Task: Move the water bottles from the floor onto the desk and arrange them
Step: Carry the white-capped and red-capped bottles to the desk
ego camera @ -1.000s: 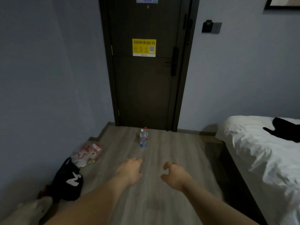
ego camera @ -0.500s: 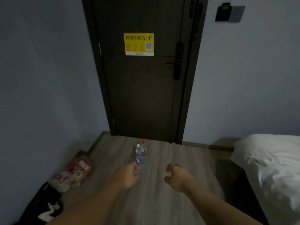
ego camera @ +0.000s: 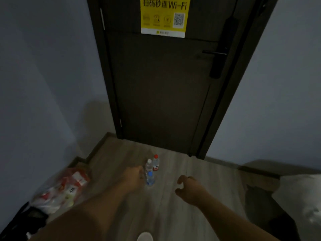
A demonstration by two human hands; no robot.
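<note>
Three water bottles [ego camera: 150,171] are standing together on the wooden floor [ego camera: 165,214], just in front of the one dark door [ego camera: 161,93]. There is a red-capped bottle [ego camera: 155,163] nearest the door, a white-capped bottle [ego camera: 148,166] at its left, and a blue-capped bottle [ego camera: 150,179] nearest the person. They are crowding so close that I cannot tell whether they are touching.

The person is stretching two bare arms out over the floor. The left hand [ego camera: 133,176] is hanging with its fingers loosely curled and is gripping nothing, its knuckles showing just left of the bottles from where I am looking. The right hand [ego camera: 189,187] is hovering apart from them on the right, its thumb and fingers bending into a loose, empty claw.

One yellow Wi-Fi sticker [ego camera: 164,16] is showing on the door, above one black handle [ego camera: 214,53]. By the left wall one clear plastic bag [ego camera: 64,192] of red and white packets is lying, with one black bag [ego camera: 22,220] beside it. One white bed corner [ego camera: 300,197] is peeking in at the right.
</note>
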